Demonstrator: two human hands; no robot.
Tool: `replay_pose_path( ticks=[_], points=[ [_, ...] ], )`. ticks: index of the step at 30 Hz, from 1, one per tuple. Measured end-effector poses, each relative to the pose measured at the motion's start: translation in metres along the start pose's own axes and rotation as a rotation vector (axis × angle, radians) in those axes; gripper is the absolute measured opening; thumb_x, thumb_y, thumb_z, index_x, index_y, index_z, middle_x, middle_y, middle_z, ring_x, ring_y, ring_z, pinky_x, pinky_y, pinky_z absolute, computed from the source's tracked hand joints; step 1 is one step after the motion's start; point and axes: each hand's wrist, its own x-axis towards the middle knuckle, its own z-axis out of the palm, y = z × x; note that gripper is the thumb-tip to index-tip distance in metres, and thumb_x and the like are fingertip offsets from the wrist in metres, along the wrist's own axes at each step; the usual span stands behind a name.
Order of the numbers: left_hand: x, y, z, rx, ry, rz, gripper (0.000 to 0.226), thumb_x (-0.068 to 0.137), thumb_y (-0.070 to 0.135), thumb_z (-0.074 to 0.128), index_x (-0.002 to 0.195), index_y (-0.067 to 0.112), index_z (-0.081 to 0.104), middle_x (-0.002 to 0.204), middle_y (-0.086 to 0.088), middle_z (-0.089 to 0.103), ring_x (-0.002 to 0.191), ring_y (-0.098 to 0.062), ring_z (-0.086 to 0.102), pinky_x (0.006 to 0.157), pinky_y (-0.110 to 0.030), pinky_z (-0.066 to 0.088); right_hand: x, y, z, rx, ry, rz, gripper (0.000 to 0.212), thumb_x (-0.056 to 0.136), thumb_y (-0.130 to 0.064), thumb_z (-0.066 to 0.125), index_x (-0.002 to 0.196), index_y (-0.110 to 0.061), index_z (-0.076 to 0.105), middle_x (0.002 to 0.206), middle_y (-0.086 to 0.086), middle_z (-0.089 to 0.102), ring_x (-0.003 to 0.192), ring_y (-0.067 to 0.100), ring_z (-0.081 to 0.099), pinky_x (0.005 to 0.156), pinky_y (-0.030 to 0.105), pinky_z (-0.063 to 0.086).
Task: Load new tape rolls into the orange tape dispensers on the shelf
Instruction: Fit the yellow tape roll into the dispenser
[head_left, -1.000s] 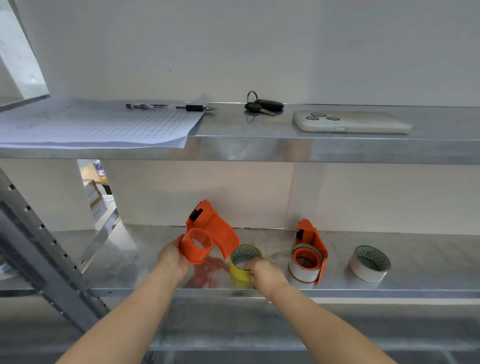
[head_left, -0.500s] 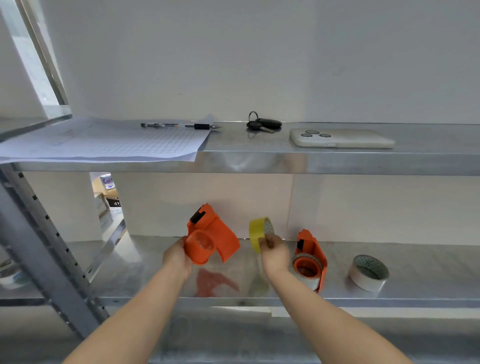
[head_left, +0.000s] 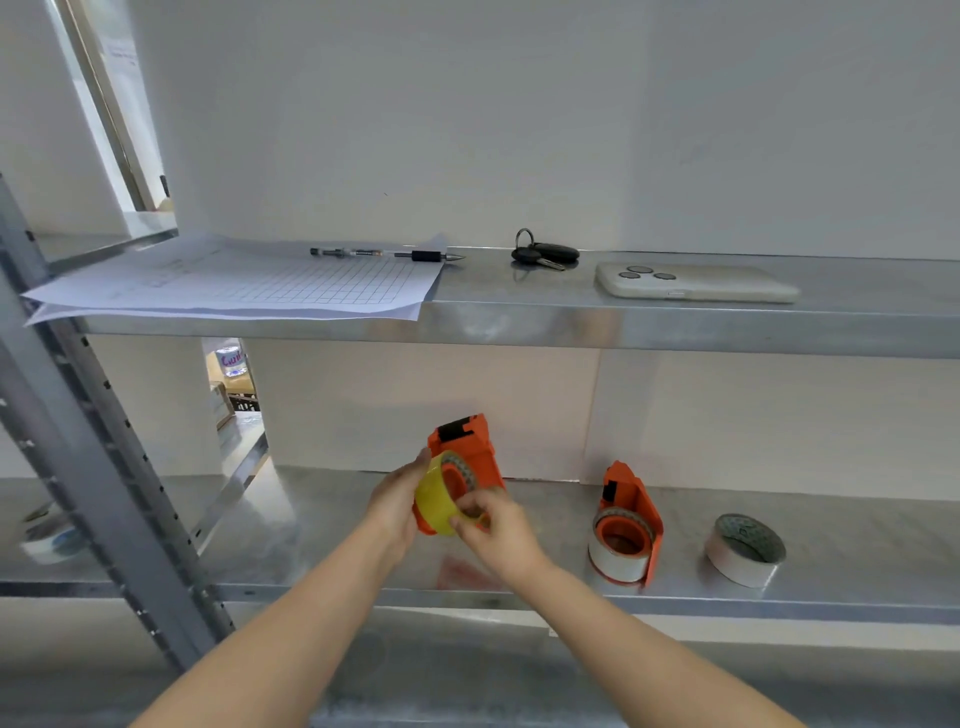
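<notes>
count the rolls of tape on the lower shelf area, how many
3: a yellow tape roll held against the orange tape dispenser in both hands, a white tape roll loaded in the second orange dispenser, and a loose white roll at right. A blurred object at far left might be another.

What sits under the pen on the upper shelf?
The pen lies on a stack of gridded paper; its tip overhangs bare shelf. The lower sheets are mostly covered.

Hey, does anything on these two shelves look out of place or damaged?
Nothing looks damaged or spilled. Only the papers on the upper shelf overhang its front edge slightly; the pen lies on them.
</notes>
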Motion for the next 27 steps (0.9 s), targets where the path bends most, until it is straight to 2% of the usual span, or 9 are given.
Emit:
replay_pose_path(
  ticks=[3, 7, 11, 15, 18, 21, 24, 25, 27],
  points=[
    [-0.001, -0.001, -0.004, -0.009, 0.01, 0.031, 0.043, 0.083, 0.034, 0.065, 0.11, 0.001, 0.064, 0.104, -0.02, 0.071, 0.083, -0.028, 0.069, 0.067, -0.033, 0.055, -0.001, -0.001, -0.003, -0.09, -0.056, -0.121, 0.017, 0.081, -0.009, 0.065, 0.096, -0.001, 0.065, 0.107, 0.016, 0.062, 0.1, 0.024, 0.055, 0.083, 0.021, 0.039],
    [-0.006, 0.002, -0.006, -0.033, -0.012, 0.02, 0.042, 0.077, 0.026, 0.072, 0.106, -0.003, 0.063, 0.092, -0.016, 0.073, 0.071, -0.023, 0.07, 0.062, -0.03, 0.055, -0.006, 0.005, -0.007, -0.196, -0.182, -0.29, 0.015, 0.083, -0.005, 0.06, 0.096, 0.003, 0.063, 0.109, 0.019, 0.057, 0.1, 0.018, 0.048, 0.084, 0.015, 0.032],
    [-0.009, 0.001, -0.008, 0.0, -0.018, 0.009, 0.045, 0.074, 0.012, 0.075, 0.112, -0.005, 0.057, 0.091, -0.017, 0.069, 0.076, -0.025, 0.067, 0.071, -0.033, 0.054, -0.006, 0.015, -0.011, -0.366, -0.266, -0.403, 0.017, 0.085, -0.004, 0.052, 0.099, 0.0, 0.061, 0.113, 0.02, 0.053, 0.102, 0.028, 0.051, 0.087, 0.032, 0.045],
    [-0.008, -0.002, -0.007, 0.054, 0.052, 0.028, 0.047, 0.074, 0.003, 0.072, 0.117, -0.006, 0.055, 0.094, -0.017, 0.067, 0.08, -0.027, 0.064, 0.075, -0.036, 0.051, -0.003, 0.025, -0.011, -0.447, -0.291, -0.362, 0.023, 0.083, -0.005, 0.053, 0.104, -0.006, 0.059, 0.124, 0.014, 0.05, 0.111, 0.027, 0.049, 0.086, 0.043, 0.049],
    [-0.007, -0.003, -0.008, 0.126, 0.078, 0.076, 0.051, 0.074, 0.002, 0.072, 0.12, -0.004, 0.053, 0.1, -0.019, 0.066, 0.085, -0.028, 0.064, 0.077, -0.035, 0.05, -0.003, 0.03, -0.008, -0.289, -0.226, -0.252, 0.035, 0.078, -0.002, 0.055, 0.111, -0.009, 0.057, 0.132, 0.004, 0.048, 0.123, 0.017, 0.043, 0.1, 0.028, 0.042],
    [-0.009, -0.001, -0.01, 0.253, 0.082, 0.129, 0.054, 0.071, 0.005, 0.075, 0.12, 0.004, 0.053, 0.105, -0.013, 0.065, 0.089, -0.025, 0.064, 0.078, -0.032, 0.049, 0.004, 0.025, -0.007, -0.029, -0.006, -0.02, 0.038, 0.082, 0.002, 0.05, 0.117, -0.011, 0.059, 0.124, 0.002, 0.058, 0.119, 0.017, 0.051, 0.096, 0.018, 0.037],
    [-0.014, 0.001, -0.008, 0.382, 0.075, 0.192, 0.059, 0.07, 0.008, 0.077, 0.123, 0.009, 0.051, 0.108, -0.008, 0.063, 0.093, -0.022, 0.062, 0.078, -0.031, 0.048, 0.018, 0.01, -0.01, 0.214, 0.01, 0.342, 0.023, 0.093, -0.024, 0.047, 0.101, -0.017, 0.066, 0.117, 0.01, 0.066, 0.104, 0.021, 0.06, 0.085, 0.023, 0.041],
    [-0.016, 0.001, -0.006, 0.417, 0.077, 0.213, 0.06, 0.07, 0.009, 0.077, 0.124, 0.01, 0.051, 0.111, -0.007, 0.061, 0.095, -0.022, 0.062, 0.078, -0.03, 0.048, 0.024, 0.004, -0.01, 0.284, -0.004, 0.478, 0.026, 0.093, -0.035, 0.046, 0.093, -0.018, 0.066, 0.114, 0.014, 0.067, 0.096, 0.022, 0.061, 0.083, 0.027, 0.043],
    [-0.02, 0.001, -0.002, 0.47, 0.084, 0.255, 0.062, 0.07, 0.009, 0.078, 0.125, 0.01, 0.049, 0.112, -0.007, 0.06, 0.097, -0.021, 0.06, 0.078, -0.029, 0.048, 0.035, -0.007, -0.01, 0.42, -0.047, 0.684, 0.039, 0.09, -0.049, 0.044, 0.095, -0.016, 0.063, 0.105, 0.013, 0.068, 0.082, 0.02, 0.06, 0.075, 0.029, 0.047]
  ],
)
